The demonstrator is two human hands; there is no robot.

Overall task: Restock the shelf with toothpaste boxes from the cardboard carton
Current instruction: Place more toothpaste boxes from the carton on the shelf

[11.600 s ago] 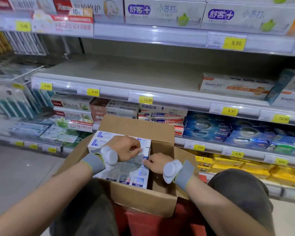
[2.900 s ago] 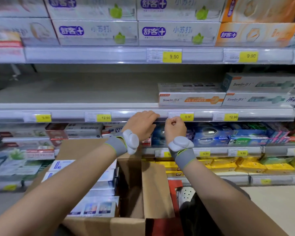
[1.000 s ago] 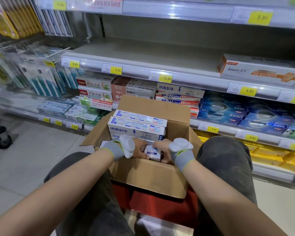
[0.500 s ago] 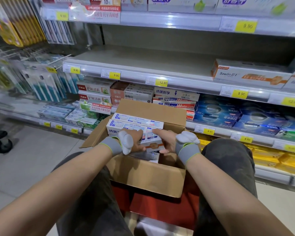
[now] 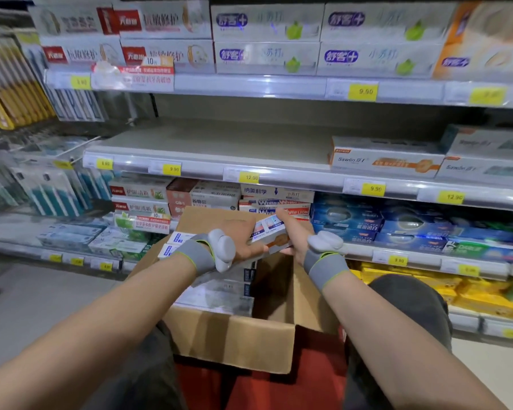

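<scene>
- Toothpaste box (image 5: 271, 236): one, white with orange print, held above the open cardboard carton (image 5: 234, 338), clear of the stock inside it and not yet on any shelf.
- Left hand (image 5: 237, 238): fingers curled under and around the left end of the box, closed on it.
- Right hand (image 5: 290, 235): fingers wrapped on the right end of the same box, forefinger stretched along its top edge.
- Carton contents: two blue-and-white box ends show at the left rim, grey-faced packs below; the exact count is hidden by the forearms. The right part of the carton looks empty down to the wall.
- Middle shelf (image 5: 219, 140): left and centre bare; two "Sawon" boxes (image 5: 385, 159) at the right end, with more stacked behind that cannot be counted.
- Price tags on that shelf's rail: five yellow ones legible.
- Progress, as judged: restocking is at an early stage; the bare stretch remains to be filled and the carton holds plenty.
</scene>
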